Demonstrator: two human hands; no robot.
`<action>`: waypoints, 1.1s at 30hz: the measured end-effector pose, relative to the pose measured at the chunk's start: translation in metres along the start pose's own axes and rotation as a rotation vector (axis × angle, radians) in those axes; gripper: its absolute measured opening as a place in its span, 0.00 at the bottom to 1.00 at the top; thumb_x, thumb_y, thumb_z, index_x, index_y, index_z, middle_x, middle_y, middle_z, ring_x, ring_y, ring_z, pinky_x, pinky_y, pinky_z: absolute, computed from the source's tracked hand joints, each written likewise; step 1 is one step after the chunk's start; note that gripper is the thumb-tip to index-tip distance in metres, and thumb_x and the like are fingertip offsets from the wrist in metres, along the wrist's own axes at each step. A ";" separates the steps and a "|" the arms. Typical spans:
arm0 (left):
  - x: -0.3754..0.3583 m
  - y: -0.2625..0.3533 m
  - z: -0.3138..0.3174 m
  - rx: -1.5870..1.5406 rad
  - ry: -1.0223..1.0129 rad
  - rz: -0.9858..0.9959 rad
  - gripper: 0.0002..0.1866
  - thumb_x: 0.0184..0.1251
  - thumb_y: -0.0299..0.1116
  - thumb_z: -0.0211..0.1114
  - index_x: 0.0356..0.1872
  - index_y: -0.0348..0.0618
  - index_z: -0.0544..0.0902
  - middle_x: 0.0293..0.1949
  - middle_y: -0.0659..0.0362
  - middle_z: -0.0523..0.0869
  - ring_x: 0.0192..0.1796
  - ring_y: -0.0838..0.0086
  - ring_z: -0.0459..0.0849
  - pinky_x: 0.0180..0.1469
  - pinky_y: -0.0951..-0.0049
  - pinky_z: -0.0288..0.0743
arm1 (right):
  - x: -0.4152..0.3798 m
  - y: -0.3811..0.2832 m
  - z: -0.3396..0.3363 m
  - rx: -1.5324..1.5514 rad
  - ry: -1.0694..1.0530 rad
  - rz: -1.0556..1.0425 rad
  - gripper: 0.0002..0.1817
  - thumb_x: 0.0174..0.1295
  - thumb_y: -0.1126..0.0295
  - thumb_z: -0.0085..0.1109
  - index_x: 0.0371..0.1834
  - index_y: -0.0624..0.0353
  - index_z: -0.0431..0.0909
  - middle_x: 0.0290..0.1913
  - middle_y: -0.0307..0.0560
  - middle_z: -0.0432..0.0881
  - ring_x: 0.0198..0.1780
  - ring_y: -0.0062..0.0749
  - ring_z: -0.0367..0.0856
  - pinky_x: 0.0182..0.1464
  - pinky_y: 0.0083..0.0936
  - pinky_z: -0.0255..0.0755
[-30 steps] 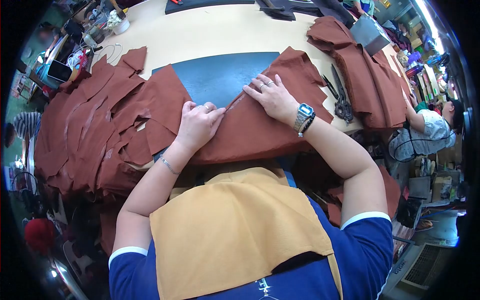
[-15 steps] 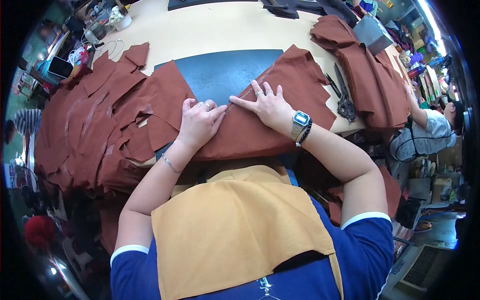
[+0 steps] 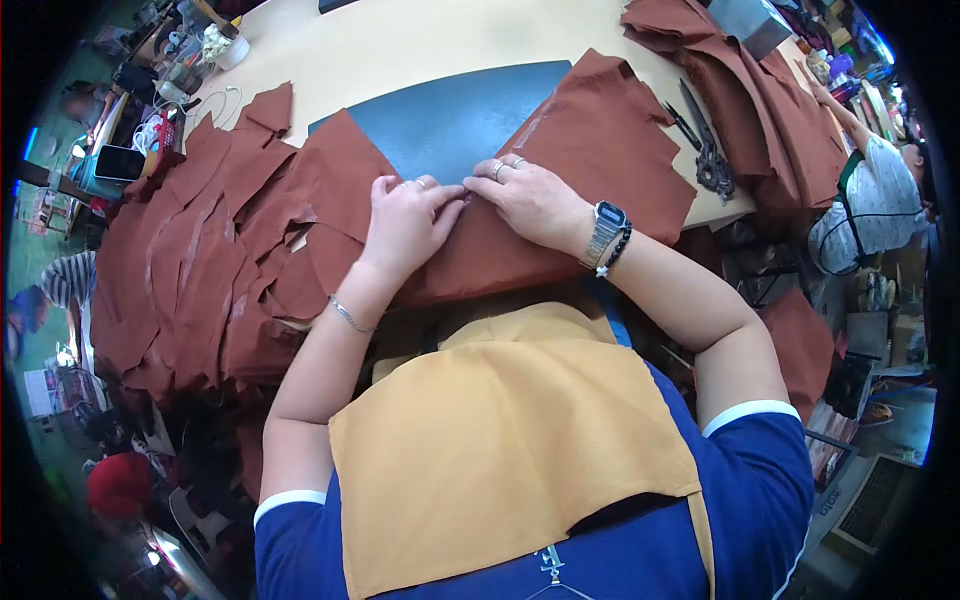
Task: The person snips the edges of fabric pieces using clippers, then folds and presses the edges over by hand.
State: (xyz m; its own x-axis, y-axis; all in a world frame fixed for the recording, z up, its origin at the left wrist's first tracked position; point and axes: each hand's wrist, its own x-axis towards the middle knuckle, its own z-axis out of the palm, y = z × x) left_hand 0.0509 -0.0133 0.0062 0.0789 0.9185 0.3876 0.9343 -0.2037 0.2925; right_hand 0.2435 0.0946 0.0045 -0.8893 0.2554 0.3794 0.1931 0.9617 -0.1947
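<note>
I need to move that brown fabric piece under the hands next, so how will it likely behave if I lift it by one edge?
The brown fabric piece will probably flop: it drapes over the table edge. It looks light, lying thin and flat on the dark mat. It may slide, since both the left hand and right hand press it down.

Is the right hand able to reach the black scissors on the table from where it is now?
Probably yes. The scissors lie uncovered on the table, right of the right hand, with only flat brown fabric between them.
</note>
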 end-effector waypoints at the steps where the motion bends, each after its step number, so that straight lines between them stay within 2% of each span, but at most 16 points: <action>1: 0.003 0.001 -0.012 -0.027 -0.138 -0.093 0.09 0.68 0.40 0.66 0.42 0.51 0.89 0.34 0.61 0.86 0.39 0.67 0.84 0.60 0.56 0.63 | -0.001 -0.001 0.002 0.001 -0.002 0.002 0.18 0.63 0.73 0.50 0.56 0.58 0.77 0.52 0.51 0.81 0.54 0.43 0.80 0.57 0.35 0.77; 4: 0.005 -0.013 -0.028 -0.197 -0.286 -0.187 0.09 0.68 0.40 0.65 0.42 0.50 0.89 0.37 0.60 0.88 0.41 0.66 0.85 0.66 0.51 0.60 | -0.003 0.000 0.003 -0.011 -0.006 0.001 0.18 0.64 0.72 0.50 0.57 0.57 0.77 0.54 0.50 0.81 0.57 0.43 0.79 0.59 0.36 0.76; 5: 0.006 -0.014 -0.033 -0.208 -0.361 -0.213 0.09 0.68 0.39 0.65 0.42 0.49 0.89 0.40 0.59 0.89 0.44 0.66 0.85 0.72 0.43 0.52 | -0.004 -0.002 0.003 -0.022 -0.009 -0.001 0.18 0.64 0.72 0.50 0.57 0.56 0.77 0.54 0.50 0.80 0.58 0.43 0.79 0.60 0.36 0.75; 9: 0.012 -0.015 -0.053 0.047 -0.415 -0.092 0.10 0.67 0.40 0.65 0.40 0.50 0.89 0.39 0.62 0.89 0.51 0.67 0.85 0.72 0.30 0.48 | -0.008 -0.007 0.002 -0.082 -0.010 -0.009 0.19 0.65 0.71 0.49 0.60 0.55 0.77 0.56 0.50 0.79 0.61 0.42 0.77 0.63 0.39 0.73; 15: 0.012 -0.026 -0.058 0.046 -0.467 0.012 0.08 0.70 0.35 0.62 0.41 0.55 0.90 0.39 0.63 0.88 0.50 0.68 0.85 0.73 0.30 0.48 | -0.006 -0.014 0.002 -0.171 -0.041 -0.033 0.21 0.67 0.69 0.48 0.63 0.51 0.75 0.59 0.52 0.77 0.62 0.42 0.77 0.58 0.42 0.76; 18: 0.003 -0.037 -0.053 0.083 -0.382 0.123 0.10 0.68 0.32 0.62 0.43 0.59 0.90 0.40 0.66 0.87 0.48 0.71 0.85 0.74 0.33 0.49 | -0.006 -0.021 0.003 -0.106 -0.145 0.083 0.22 0.65 0.71 0.49 0.64 0.50 0.75 0.59 0.51 0.76 0.62 0.43 0.75 0.64 0.38 0.72; 21: -0.005 -0.044 -0.049 0.196 -0.302 0.255 0.13 0.64 0.29 0.63 0.44 0.62 0.90 0.40 0.69 0.86 0.47 0.74 0.84 0.74 0.35 0.51 | -0.002 -0.030 -0.006 -0.090 -0.176 0.098 0.23 0.66 0.70 0.49 0.65 0.49 0.73 0.58 0.51 0.76 0.62 0.44 0.75 0.60 0.42 0.76; 27: -0.010 -0.051 -0.046 0.230 -0.222 0.298 0.15 0.62 0.28 0.64 0.43 0.63 0.90 0.41 0.72 0.85 0.47 0.75 0.83 0.74 0.34 0.52 | 0.006 -0.041 -0.006 -0.121 -0.263 0.148 0.23 0.69 0.69 0.47 0.67 0.46 0.73 0.62 0.59 0.73 0.60 0.50 0.77 0.49 0.51 0.83; 30: -0.013 -0.056 -0.046 0.214 -0.236 0.276 0.14 0.62 0.28 0.63 0.43 0.63 0.90 0.41 0.71 0.85 0.47 0.75 0.83 0.74 0.33 0.52 | 0.010 -0.044 -0.008 -0.105 -0.265 0.151 0.23 0.69 0.70 0.48 0.67 0.43 0.74 0.60 0.59 0.73 0.59 0.51 0.78 0.45 0.47 0.85; 33: -0.011 -0.058 -0.051 0.228 -0.247 0.270 0.14 0.62 0.28 0.63 0.42 0.63 0.90 0.41 0.70 0.86 0.48 0.75 0.83 0.74 0.33 0.53 | 0.015 -0.046 -0.012 -0.092 -0.321 0.167 0.28 0.67 0.72 0.49 0.71 0.39 0.70 0.59 0.63 0.74 0.58 0.55 0.78 0.46 0.38 0.85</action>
State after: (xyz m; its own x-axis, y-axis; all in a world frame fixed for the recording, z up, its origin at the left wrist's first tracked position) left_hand -0.0215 -0.0287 0.0296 0.3862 0.9016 0.1949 0.9194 -0.3934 -0.0018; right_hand 0.2262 0.0550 0.0305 -0.9241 0.3797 0.0438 0.3704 0.9179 -0.1425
